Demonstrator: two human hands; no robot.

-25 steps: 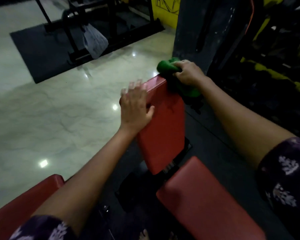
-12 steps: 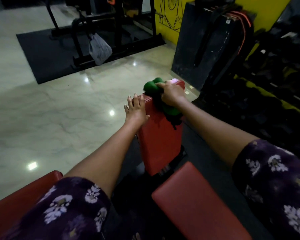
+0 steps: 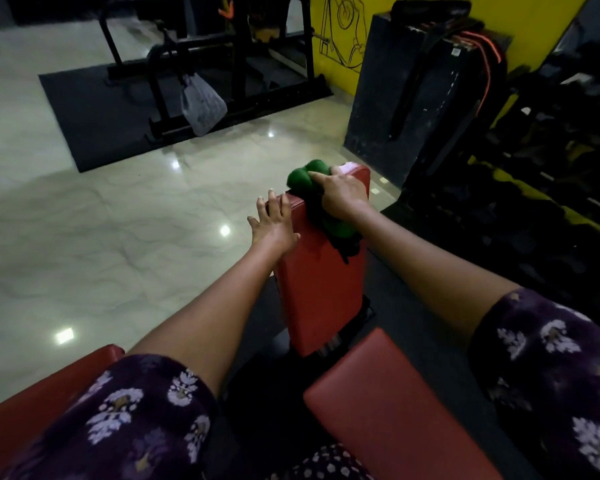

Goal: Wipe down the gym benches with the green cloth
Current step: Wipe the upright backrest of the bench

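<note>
— So, starting at the left, what do you see?
— A red bench pad (image 3: 42, 400) at the lower left corner, then the left hand (image 3: 274, 223), fingers straight and spread, resting flat on the left edge of the upright red backrest (image 3: 321, 289).
— And the cloth?
— The green cloth (image 3: 305, 178) is bunched at the top of that backrest, part of it hanging down the pad's face. The right hand (image 3: 342, 195) presses on it with fingers curled around the bundle.
— Further right?
— A red seat pad (image 3: 388, 410) lies below the backrest, and a dark machine (image 3: 413, 98) stands behind, against a yellow wall (image 3: 534, 15).
</note>
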